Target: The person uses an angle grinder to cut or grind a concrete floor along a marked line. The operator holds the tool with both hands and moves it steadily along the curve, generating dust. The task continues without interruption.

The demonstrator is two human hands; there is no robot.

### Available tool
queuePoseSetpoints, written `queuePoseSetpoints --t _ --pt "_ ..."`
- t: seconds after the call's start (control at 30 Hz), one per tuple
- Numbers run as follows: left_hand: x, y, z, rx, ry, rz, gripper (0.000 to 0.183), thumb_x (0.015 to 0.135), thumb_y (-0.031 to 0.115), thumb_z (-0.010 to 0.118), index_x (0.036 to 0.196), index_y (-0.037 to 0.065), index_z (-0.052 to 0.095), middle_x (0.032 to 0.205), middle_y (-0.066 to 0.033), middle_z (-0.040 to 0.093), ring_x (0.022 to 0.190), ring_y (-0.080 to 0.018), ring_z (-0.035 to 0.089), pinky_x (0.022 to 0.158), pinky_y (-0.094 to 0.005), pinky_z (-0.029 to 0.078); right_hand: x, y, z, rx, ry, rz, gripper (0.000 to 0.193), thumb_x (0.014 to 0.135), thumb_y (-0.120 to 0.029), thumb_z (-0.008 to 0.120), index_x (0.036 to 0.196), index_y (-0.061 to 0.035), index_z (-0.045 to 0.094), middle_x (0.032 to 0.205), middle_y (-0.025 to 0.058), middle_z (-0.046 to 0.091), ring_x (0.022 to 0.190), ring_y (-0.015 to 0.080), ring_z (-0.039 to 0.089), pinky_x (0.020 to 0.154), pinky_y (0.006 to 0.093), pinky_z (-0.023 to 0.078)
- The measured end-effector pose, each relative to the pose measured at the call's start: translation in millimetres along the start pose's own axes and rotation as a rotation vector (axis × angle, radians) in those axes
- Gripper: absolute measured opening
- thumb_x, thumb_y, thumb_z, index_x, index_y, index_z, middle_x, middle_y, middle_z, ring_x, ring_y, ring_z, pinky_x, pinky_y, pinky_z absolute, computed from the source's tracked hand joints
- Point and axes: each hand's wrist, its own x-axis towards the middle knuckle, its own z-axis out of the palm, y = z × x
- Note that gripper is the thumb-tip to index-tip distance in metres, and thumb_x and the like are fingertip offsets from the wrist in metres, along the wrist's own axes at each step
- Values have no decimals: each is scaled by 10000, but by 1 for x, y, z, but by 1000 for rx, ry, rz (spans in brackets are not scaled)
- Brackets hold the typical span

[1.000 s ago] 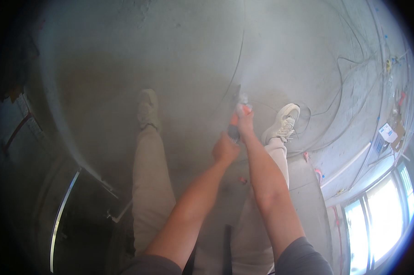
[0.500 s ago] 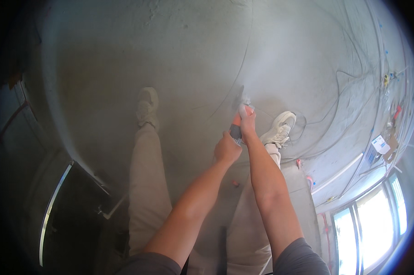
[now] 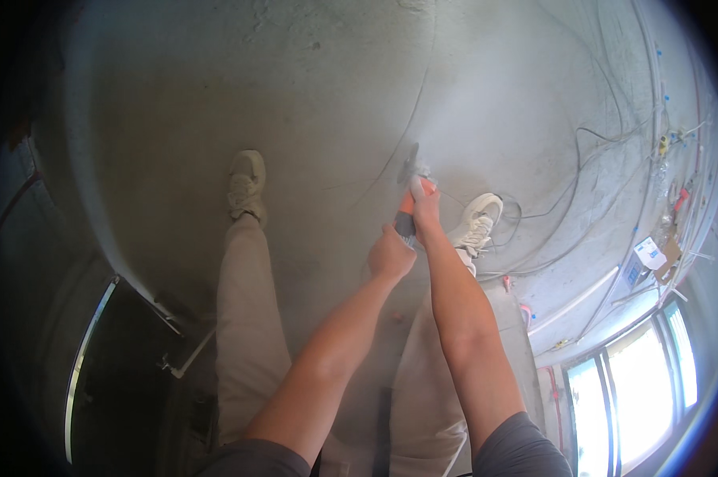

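Both my hands grip an orange and dark angle grinder [image 3: 407, 210] held out low over the grey concrete floor [image 3: 319, 95]. My left hand [image 3: 389, 254] wraps the rear of its body. My right hand [image 3: 424, 208] holds it nearer the head. Its round disc [image 3: 411, 164] stands on edge against the concrete, on a thin dark line that curves across the floor. Pale dust hangs in the air around the tool. My two legs in beige trousers and pale shoes [image 3: 246, 184] stand on either side of it.
Loose cables [image 3: 582, 191] and thin pipes snake over the floor at the right, with small boxes [image 3: 644, 258] and scraps near a bright window [image 3: 629, 381]. A dark opening with a metal frame [image 3: 97, 334] lies at the lower left.
The view has shifted slightly; my hands and the grinder have stayed together between my feet, moving a little toward my right shoe. Dust keeps drifting.
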Motion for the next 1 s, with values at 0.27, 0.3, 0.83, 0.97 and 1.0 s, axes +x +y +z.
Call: queuePoseSetpoints --t 0.27,0.3,0.83,0.97,1.0 --pt "3 9 0 3 7 -4 527 877 207 730 1312 -29 548 1138 -282 747 1090 -473 729 927 -548 571 9 -7 -1 -48 20 -34 1017 977 -561 717 1648 34 238 1558 245 492 1410 352 533 1156 465 456" --pt "4 9 1 0 16 0 529 874 208 733 1312 -24 550 1137 -281 748 1091 -472 729 928 -548 571 10 -8 -2 -34 8 -45 1016 979 -563 713 1648 36 237 1559 247 490 1411 354 532 1158 465 453" --pt "8 32 -3 -69 9 3 576 859 173 724 1370 -13 535 1164 -280 745 1108 -473 723 949 -553 562 14 -40 -8 -16 -70 -137 788 995 -521 724 1500 -7 405 1373 179 587 1233 289 605 1056 443 510" --pt "10 44 -4 -69 11 0 574 860 174 725 1368 -8 530 1171 -272 744 1121 -471 718 958 -547 559 9 -59 -11 9 -53 -102 748 990 -505 733 1471 -14 437 1336 163 590 1194 267 608 1021 432 526" --pt "11 47 -4 -71 16 7 571 860 173 725 1365 -7 529 1169 -271 745 1119 -471 718 959 -546 559 8 -65 -12 26 -75 -65 740 989 -500 734 1467 -15 444 1333 160 590 1193 263 606 1005 431 533"
